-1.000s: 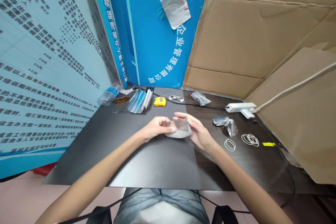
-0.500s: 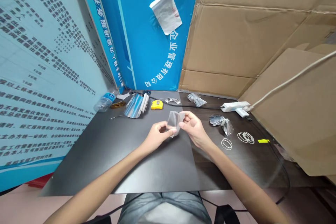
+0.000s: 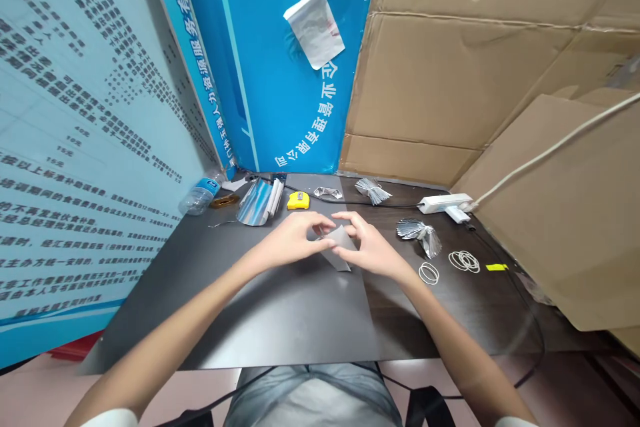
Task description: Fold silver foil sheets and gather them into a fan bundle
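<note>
From my head camera, my left hand and right hand are both closed narrowly around a thin grey sheet, which I hold just above the black mat, in front of my chest. Its long axis slants from upper left toward lower right, with its lowest tip pointing toward me. My right hand is nearer its middle, and my left fingertips reach its upper-left edge. Beyond my hands lie a yellow tape measure and a foil fan. To my right are another foil fan and rubber bands. Further right sits a white power strip.
</note>
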Demonstrator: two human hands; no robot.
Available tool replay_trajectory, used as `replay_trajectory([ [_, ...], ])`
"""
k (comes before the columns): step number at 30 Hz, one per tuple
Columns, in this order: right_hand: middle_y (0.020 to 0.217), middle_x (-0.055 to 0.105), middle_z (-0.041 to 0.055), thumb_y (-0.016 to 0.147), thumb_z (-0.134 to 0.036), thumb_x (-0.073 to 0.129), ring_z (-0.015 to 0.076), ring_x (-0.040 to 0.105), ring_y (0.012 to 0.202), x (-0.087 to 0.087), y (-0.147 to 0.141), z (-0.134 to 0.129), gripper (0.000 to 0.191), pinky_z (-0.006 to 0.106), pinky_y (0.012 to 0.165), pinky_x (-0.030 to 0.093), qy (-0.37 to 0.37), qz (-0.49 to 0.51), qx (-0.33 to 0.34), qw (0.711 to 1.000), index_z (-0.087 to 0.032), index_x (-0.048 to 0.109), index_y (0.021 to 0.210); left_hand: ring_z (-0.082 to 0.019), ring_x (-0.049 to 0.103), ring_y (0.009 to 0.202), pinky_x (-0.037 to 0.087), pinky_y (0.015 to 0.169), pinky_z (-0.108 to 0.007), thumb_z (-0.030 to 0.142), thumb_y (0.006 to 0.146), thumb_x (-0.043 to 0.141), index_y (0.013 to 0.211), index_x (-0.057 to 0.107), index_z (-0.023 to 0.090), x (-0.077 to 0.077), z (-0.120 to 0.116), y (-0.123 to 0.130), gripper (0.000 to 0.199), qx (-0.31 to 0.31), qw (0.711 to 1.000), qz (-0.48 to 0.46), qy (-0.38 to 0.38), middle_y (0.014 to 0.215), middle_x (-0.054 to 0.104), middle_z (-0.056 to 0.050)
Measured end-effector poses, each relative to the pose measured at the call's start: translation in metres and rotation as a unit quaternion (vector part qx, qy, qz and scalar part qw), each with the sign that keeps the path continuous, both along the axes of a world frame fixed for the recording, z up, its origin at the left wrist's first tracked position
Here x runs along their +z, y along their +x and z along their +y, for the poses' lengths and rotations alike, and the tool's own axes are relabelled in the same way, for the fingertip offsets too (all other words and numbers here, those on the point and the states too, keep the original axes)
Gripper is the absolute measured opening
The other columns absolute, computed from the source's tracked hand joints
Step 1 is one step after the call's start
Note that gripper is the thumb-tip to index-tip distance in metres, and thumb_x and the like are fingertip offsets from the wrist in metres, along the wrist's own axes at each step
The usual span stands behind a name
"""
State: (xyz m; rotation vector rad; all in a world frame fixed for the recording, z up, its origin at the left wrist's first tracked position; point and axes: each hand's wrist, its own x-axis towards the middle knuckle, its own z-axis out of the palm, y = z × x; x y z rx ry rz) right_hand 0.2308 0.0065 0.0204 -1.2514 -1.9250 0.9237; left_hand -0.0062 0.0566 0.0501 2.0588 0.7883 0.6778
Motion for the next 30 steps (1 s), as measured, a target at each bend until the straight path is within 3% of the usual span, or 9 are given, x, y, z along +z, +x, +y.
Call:
replay_trajectory([
  [3,0.113,0.077,0.0084,0.095,-0.036,0.072,0.0252,0.073,0.099,-0.004,0.000,0.002,0.062,0.043,0.092,0.058,0.143,-0.082,-0.046,0.985,-0.026,0.050,0.151,-0.017,0.064,0.071,0.043,0.068,-0.027,0.039,0.092,0.073,0.082,0.079,0.019,-0.003,0.007,0.005,0.023,0.011,0.999,0.021,-0.035,0.076,0.074,-0.002],
  [6,0.141,0.068,0.0164,0.095,-0.035,0.073,0.0337,0.063,0.129,-0.018,-0.003,0.005,0.052,0.054,0.112,0.048,0.352,-0.149,-0.140,0.913,-0.024,0.060,0.144,-0.016,0.066,0.076,0.047,0.073,-0.025,0.041,0.084,0.080,0.083,0.075,0.017,-0.022,0.008,0.012,0.024,0.110,0.976,-0.110,-0.154,0.081,0.075,-0.002],
  [9,0.134,0.075,0.0115,0.098,-0.029,0.071,0.0306,0.065,0.122,-0.035,-0.009,0.006,0.041,0.051,0.112,0.044,0.448,-0.217,-0.115,0.860,-0.028,0.067,0.139,-0.013,0.069,0.082,0.053,0.078,-0.022,0.038,0.075,0.091,0.092,0.073,0.017,-0.042,0.005,0.019,0.032,0.177,0.879,-0.262,-0.356,0.091,0.076,-0.002],
  [11,0.131,0.078,0.0059,0.102,-0.022,0.063,0.0262,0.068,0.117,-0.044,-0.012,0.007,0.039,0.049,0.113,0.042,0.437,-0.237,-0.069,0.865,-0.033,0.068,0.138,-0.010,0.069,0.082,0.056,0.079,-0.021,0.030,0.069,0.095,0.092,0.071,0.018,-0.050,0.001,0.022,0.036,0.185,0.808,-0.312,-0.464,0.092,0.075,0.000],
  [13,0.132,0.078,0.0025,0.104,-0.019,0.057,0.0245,0.069,0.118,-0.050,-0.013,0.008,0.039,0.049,0.115,0.040,0.387,-0.230,-0.043,0.892,-0.036,0.070,0.136,-0.009,0.068,0.077,0.058,0.074,-0.019,0.024,0.067,0.096,0.087,0.069,0.018,-0.053,-0.002,0.023,0.035,0.178,0.773,-0.322,-0.516,0.087,0.072,0.002],
  [16,0.127,0.081,-0.0002,0.105,-0.022,0.055,0.0237,0.070,0.117,-0.055,-0.010,0.011,0.031,0.051,0.117,0.040,0.319,-0.205,-0.016,0.925,-0.037,0.078,0.121,-0.007,0.065,0.068,0.055,0.062,-0.016,0.020,0.070,0.096,0.085,0.070,0.016,-0.054,-0.004,0.019,0.030,0.160,0.765,-0.306,-0.543,0.078,0.068,0.001],
  [22,0.114,0.084,-0.0024,0.101,-0.028,0.063,0.0229,0.072,0.110,-0.062,0.001,0.016,0.020,0.054,0.121,0.039,0.307,-0.159,-0.003,0.938,-0.037,0.081,0.104,-0.007,0.068,0.071,0.057,0.065,-0.014,0.015,0.068,0.099,0.088,0.079,0.012,-0.053,0.002,0.004,0.029,0.131,0.779,-0.270,-0.551,0.082,0.073,-0.003],
  [27,0.110,0.084,-0.0029,0.098,-0.027,0.067,0.0253,0.070,0.112,-0.064,0.002,0.012,0.020,0.059,0.126,0.034,0.345,-0.147,-0.028,0.927,-0.039,0.081,0.102,-0.010,0.071,0.074,0.059,0.070,-0.018,0.029,0.066,0.104,0.094,0.082,0.015,-0.048,0.006,-0.007,0.038,0.087,0.814,-0.203,-0.538,0.083,0.077,-0.005],
  [30,0.107,0.085,-0.0034,0.097,-0.022,0.066,0.0250,0.070,0.112,-0.065,-0.001,0.010,0.023,0.059,0.127,0.033,0.388,-0.142,-0.035,0.910,-0.039,0.081,0.103,-0.015,0.077,0.081,0.061,0.070,-0.021,0.032,0.066,0.104,0.096,0.081,0.014,-0.047,0.005,-0.010,0.042,0.048,0.792,-0.191,-0.577,0.092,0.081,-0.009],
])
